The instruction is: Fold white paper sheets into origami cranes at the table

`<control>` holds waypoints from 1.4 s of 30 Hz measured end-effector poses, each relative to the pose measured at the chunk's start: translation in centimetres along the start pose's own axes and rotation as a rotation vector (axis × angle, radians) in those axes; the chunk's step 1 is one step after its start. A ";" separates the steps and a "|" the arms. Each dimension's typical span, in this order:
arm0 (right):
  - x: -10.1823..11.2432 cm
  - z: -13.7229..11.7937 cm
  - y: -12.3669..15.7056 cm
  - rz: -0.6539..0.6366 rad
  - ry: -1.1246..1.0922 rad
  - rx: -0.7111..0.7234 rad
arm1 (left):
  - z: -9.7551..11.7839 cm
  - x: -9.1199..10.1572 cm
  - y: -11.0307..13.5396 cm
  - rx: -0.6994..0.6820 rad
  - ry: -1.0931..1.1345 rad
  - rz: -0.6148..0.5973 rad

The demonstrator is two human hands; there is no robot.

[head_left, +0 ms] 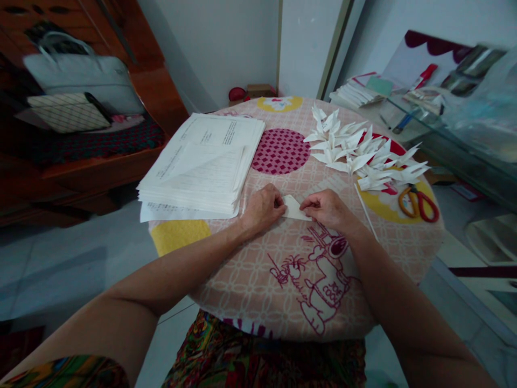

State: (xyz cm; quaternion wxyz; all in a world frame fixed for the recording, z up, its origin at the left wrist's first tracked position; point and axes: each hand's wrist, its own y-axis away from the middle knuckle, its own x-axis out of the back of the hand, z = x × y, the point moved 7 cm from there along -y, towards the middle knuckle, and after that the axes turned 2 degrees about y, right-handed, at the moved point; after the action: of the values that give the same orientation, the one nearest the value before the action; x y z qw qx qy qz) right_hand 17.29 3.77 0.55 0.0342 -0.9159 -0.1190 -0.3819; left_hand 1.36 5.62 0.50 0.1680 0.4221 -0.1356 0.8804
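Observation:
A small piece of folded white paper lies on the cloth-covered round table, in front of me. At its left end my left hand is closed, with the fingertips pinching the edge. My right hand pinches the opposite side, its thumb and fingers pressed together. Beyond the right hand lies a pile of folded white paper cranes. To the left of my left hand rests a thick stack of printed sheets, with a loose folded sheet on top.
Scissors with orange and red handles lie at the table's right edge, near a thin white stick. A glass shelf with papers and plastic bags stands to the right. A wooden bench holding a pale handbag is at left.

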 end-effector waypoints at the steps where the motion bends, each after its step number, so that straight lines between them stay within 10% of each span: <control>1: 0.0 0.0 0.0 0.000 0.001 -0.006 | 0.0 0.0 0.0 0.003 -0.002 -0.002; 42: -0.9 -1.8 0.9 0.068 0.317 -0.054 | 0.2 -0.3 -0.2 0.030 -0.062 0.000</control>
State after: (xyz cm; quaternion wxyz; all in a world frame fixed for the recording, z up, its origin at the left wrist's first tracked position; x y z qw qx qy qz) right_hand 15.65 2.44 1.21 0.0406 -0.8482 -0.0707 -0.5234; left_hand 1.69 5.65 0.42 0.1572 0.4516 -0.1275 0.8690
